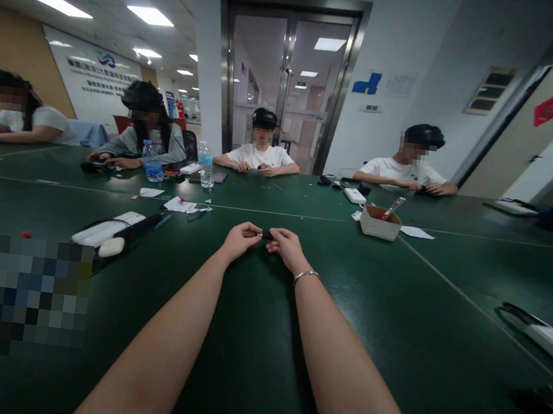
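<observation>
While both hands (pixel 242 240) pinch it, a black object (pixel 266 235) lies between.

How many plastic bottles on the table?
2: left bottle and right bottle, standing apart on the green table, beyond and left of the left hand. Pixelation may hide others.

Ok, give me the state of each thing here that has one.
Small dark object, held
Left hand, pinching it from one side
Right hand, pinching it from the other
Bracelet, worn
Tan box, open-topped, slim item leaning out
Water bottles, upright
Glass doors, shut
Ceiling lights, on
</observation>
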Motion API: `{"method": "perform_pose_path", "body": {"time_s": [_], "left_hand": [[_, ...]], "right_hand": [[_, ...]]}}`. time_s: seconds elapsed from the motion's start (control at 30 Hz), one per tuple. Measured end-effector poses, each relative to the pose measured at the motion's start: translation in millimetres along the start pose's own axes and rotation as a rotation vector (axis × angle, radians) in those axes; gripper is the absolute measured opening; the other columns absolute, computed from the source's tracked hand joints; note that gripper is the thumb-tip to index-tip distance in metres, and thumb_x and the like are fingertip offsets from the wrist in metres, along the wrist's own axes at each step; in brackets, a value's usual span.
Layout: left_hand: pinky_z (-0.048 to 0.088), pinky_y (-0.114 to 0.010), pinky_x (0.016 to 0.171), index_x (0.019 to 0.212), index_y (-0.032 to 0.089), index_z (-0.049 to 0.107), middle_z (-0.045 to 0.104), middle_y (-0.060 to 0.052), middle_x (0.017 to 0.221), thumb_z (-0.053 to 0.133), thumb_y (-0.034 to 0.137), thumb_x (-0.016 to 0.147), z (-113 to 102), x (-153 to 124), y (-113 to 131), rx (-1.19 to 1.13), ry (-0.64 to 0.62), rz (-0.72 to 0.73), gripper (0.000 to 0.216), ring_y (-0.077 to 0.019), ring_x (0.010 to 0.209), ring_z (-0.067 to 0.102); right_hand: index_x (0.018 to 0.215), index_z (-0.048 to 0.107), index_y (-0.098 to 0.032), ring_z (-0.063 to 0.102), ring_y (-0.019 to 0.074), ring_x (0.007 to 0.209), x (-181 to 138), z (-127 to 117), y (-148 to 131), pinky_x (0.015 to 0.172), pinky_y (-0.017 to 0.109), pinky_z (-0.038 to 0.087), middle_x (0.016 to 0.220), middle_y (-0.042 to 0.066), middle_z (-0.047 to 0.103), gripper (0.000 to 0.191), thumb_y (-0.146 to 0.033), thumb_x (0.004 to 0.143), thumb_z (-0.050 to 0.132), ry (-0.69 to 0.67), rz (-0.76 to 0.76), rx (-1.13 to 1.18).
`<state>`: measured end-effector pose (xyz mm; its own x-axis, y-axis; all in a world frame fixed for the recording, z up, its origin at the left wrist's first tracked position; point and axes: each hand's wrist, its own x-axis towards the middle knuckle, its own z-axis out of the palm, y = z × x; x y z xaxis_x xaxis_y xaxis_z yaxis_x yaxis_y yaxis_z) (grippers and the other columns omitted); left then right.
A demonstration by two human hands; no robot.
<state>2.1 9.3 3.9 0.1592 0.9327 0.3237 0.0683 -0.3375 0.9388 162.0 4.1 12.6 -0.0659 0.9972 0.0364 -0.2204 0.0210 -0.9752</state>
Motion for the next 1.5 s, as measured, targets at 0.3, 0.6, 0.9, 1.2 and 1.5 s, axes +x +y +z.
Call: {"method": "perform_pose_path", "body": {"time_s": [0.3,0.6,0.9,1.2,1.5], "left_hand": [[0.047,-0.028,0.065,0.082,0.013,0.065,0.063,-0.004,0.071,0.073,0.037,0.062,-1.9,-0.1,5.1,-0.083,0.075,-0.095,0.032,-0.0136,0.065,0.058],[0.043,-0.025,0.058,0.077,0.012,0.064,0.06,-0.003,0.065,0.072,0.042,0.063,-1.5,1.5,2.5,-0.11,0.069,-0.119,0.034,-0.0114,0.06,0.054],[0.043,-0.024,0.057,0.074,0.012,0.063,0.059,-0.002,0.064,0.073,0.042,0.061,-1.3,1.3,4.1,-0.126,0.077,-0.138,0.034,-0.0107,0.058,0.054],[0.043,-0.024,0.058,0.076,0.012,0.062,0.059,-0.002,0.065,0.073,0.043,0.061,-0.9,0.9,5.2,-0.147,0.079,-0.139,0.035,-0.0109,0.06,0.054],[0.044,-0.024,0.058,0.076,0.012,0.063,0.06,-0.002,0.065,0.074,0.042,0.059,-0.7,1.4,5.5,-0.171,0.097,-0.15,0.036,-0.0111,0.059,0.054]], "right_hand": [[0.101,0.054,-0.017,0.063,0.0089,0.053,-6.9,-3.7,-6.2,0.048,0.017,0.053,0.079,0.0,0.059,0.032,-0.003,0.074,0.061,-0.163,-0.03,0.047],[0.102,0.048,-0.016,0.061,0.0107,0.048,-8.6,-0.2,-11.2,0.043,0.019,0.052,0.071,0.001,0.057,0.021,-0.021,0.084,0.058,-0.198,0.056,-0.019],[0.101,0.047,-0.016,0.057,0.0104,0.042,-6.8,-0.2,-11.9,0.036,0.019,0.046,0.068,0.0,0.056,0.017,-0.024,0.088,0.052,-0.196,0.081,-0.066],[0.109,0.045,-0.018,0.049,0.0072,0.037,-4.5,-3.0,-11.7,0.038,0.023,0.051,0.07,0.0,0.058,0.027,-0.033,0.088,0.052,-0.213,0.122,-0.066],[0.106,0.043,-0.02,0.05,0.0063,0.039,-0.7,-5.6,-8.2,0.046,0.026,0.056,0.073,-0.001,0.057,0.028,-0.029,0.083,0.057,-0.183,0.103,0.006]]}}
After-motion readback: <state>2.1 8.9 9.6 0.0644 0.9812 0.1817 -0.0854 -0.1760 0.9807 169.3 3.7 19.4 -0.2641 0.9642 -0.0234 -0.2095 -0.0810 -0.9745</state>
